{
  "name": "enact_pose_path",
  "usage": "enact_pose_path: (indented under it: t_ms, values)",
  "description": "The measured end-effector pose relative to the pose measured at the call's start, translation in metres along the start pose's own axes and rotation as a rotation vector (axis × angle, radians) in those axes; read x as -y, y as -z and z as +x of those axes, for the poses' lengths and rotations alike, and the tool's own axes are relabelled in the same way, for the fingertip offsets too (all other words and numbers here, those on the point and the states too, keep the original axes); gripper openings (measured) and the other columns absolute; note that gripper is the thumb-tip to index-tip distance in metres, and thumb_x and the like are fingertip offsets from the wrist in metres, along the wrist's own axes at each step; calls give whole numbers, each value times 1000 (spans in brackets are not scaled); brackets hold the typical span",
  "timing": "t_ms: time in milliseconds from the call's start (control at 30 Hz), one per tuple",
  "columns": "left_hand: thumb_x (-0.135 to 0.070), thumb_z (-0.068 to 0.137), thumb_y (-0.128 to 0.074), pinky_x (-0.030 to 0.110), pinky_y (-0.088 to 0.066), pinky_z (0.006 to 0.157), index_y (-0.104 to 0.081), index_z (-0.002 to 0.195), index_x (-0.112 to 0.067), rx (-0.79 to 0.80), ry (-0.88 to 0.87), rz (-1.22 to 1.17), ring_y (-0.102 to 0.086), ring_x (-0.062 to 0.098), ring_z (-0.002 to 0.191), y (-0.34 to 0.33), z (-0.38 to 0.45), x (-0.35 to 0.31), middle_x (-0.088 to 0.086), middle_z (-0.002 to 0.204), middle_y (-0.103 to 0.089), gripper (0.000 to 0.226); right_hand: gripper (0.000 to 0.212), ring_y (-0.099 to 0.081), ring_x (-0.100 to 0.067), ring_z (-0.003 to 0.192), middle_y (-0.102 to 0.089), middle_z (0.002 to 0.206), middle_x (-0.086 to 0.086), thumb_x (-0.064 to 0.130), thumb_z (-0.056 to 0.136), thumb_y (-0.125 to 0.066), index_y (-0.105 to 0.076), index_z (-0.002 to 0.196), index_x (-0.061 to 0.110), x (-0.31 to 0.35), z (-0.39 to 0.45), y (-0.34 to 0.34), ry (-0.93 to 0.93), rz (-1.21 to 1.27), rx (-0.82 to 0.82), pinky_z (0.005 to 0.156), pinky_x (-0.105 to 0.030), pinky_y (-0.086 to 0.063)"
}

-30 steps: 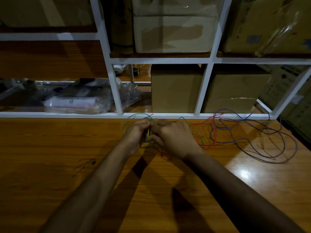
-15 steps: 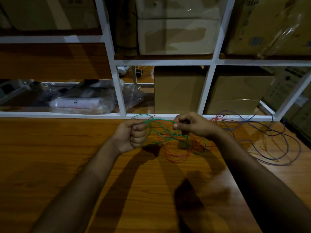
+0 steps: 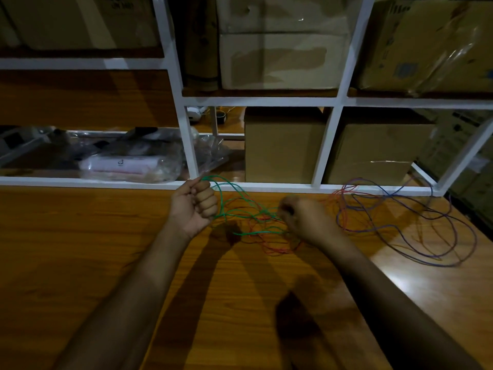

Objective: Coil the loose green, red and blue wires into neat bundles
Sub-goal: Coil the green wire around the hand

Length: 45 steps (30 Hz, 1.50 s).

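- Head view: left hand (image 3: 193,206) fisted around gathered loops of the green wire (image 3: 234,194), raised just above the table (image 3: 80,263).
- Right hand (image 3: 306,218) apart from the left, fingers curled at the far run of green; blurred, so exact pinch hard to tell.
- Red wire (image 3: 272,248) tangled beneath and through the green strands; blue wire (image 3: 426,236) sprawled loose on the table to the right, by the white shelf frame (image 3: 325,145).
- Likely step: winding green into its first bundle; red and blue not yet coiled.
- Next move calls for drawing green free of red, then laying another loop into the left fist.
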<state>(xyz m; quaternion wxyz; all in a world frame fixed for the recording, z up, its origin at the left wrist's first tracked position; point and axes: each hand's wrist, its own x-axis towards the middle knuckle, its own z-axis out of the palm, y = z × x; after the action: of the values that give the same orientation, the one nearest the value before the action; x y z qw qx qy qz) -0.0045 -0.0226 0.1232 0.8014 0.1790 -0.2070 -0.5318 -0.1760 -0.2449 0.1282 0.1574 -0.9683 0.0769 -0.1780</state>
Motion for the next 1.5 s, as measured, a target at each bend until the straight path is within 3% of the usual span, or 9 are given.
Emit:
enact_pose_path:
  t_ms: [200, 300, 500, 667, 867, 967, 1067, 1367, 1500]
  values:
    - [-25, 93, -42, 22, -27, 37, -38, 58, -20, -234, -125, 16, -31, 9, 39, -12, 13, 15, -6, 46, -31, 36, 14, -59, -24, 97, -61, 94, -1, 32, 94, -56, -66, 96, 21, 65, -7, 16, 479, -186, 67, 62, -29, -32]
    - [-26, 89, -45, 21, -35, 45, -42, 57, -17, -322, -135, 92, -41, 11, 44, -22, 18, 28, -2, 51, -39, 33, 12, -61, -20, 91, -63, 94, 4, 34, 91, -62, -65, 92, 22, 76, -2, 17, 567, -145, -24, 58, -30, -41]
    - [-22, 96, -41, 25, -51, 49, -59, 83, -6, -485, -76, 399, -58, 20, 63, -37, 21, 53, 10, 72, -60, 27, 18, -65, -25, 78, -65, 90, 3, 41, 92, -56, -66, 93, 27, 83, 21, 16, 403, -57, -208, 57, -33, -47]
    - [-23, 96, -30, 17, -18, 34, -47, 73, -13, -432, 32, 499, -28, 5, 34, -40, 23, 52, -4, 46, -38, 30, 29, -56, -18, 63, -53, 64, 4, 38, 85, -71, -59, 66, 20, 81, 40, 11, 145, 206, -274, 56, -30, -34]
    - [-35, 94, -38, 22, -8, 38, -38, 56, -22, -178, 229, 423, -12, 7, 40, -27, 12, 22, -8, 47, -19, 40, 50, -32, -11, 36, -33, 43, -1, 38, 93, -65, -42, 55, 13, 57, 49, 19, -266, 963, 95, 40, -22, -28]
    - [-31, 95, -48, 24, -12, 40, -38, 60, -22, -21, 244, 292, -16, 9, 42, -20, 3, 7, -6, 50, -20, 37, 39, -33, -11, 45, -32, 54, -3, 28, 95, -61, -49, 62, 12, 33, 45, 31, -203, 983, 407, 44, -23, -35]
    - [-30, 98, -43, 25, -15, 43, -35, 64, -23, 74, 169, 144, -22, 11, 43, -10, -5, -7, -5, 52, -25, 36, 30, -30, -10, 47, -31, 56, 1, 22, 95, -60, -53, 68, 11, 7, 41, 39, -207, 1009, 449, 57, -25, -45]
    - [-29, 101, -35, 27, -19, 42, -47, 71, -15, 18, 29, -7, -27, 13, 46, 8, -21, -48, -3, 56, -30, 35, 21, -34, -13, 44, -41, 56, -6, 19, 88, -72, -66, 88, -1, -60, 20, 15, -498, 847, 6, 41, -19, -31]
    - [-28, 102, -33, 27, -20, 43, -47, 71, -14, 19, -5, -32, -26, 12, 46, 13, -14, -39, -3, 55, -30, 36, 13, -52, -9, 55, -66, 69, -3, 22, 85, -73, -70, 78, 11, -48, 20, -9, -539, 487, -306, 56, -23, -38]
